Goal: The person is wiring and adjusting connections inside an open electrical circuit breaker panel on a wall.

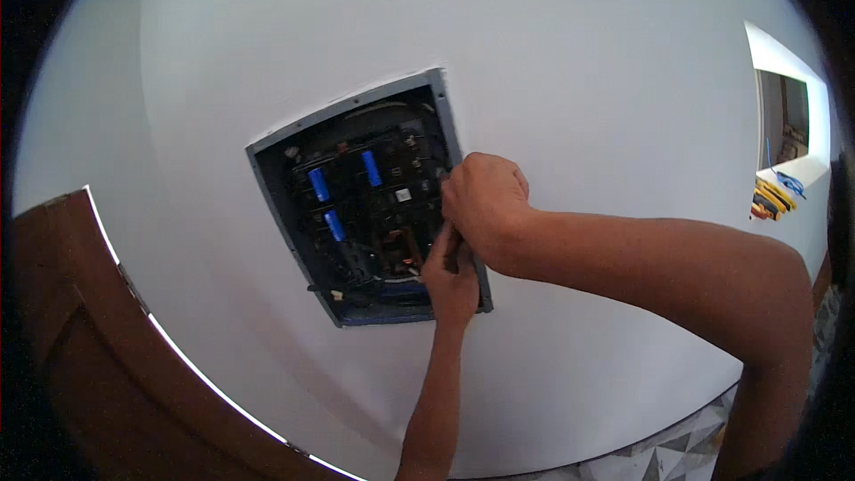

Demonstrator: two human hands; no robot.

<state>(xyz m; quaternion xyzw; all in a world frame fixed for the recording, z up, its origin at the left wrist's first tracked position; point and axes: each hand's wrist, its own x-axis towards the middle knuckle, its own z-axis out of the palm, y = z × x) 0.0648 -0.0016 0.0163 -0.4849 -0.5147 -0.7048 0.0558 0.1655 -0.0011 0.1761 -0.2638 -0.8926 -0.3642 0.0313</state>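
A grey metal electrical panel box is set into the white wall, with its cover off and dark breakers and wiring inside. Three blue parts stand out among the breakers, one of them a blue strip near the top. At the box's right edge my right hand is closed in a fist-like grip, and whatever it holds is hidden. Just below, my left hand reaches up to the same edge, its fingers closed near my right hand's. Anything between them is too dark to make out. A pale wire runs along the box's lower part.
Far right, a window opening has yellow-handled tools and a coil of blue wire at its lower edge. A brown wooden door stands at lower left. Patterned tile floor shows at lower right.
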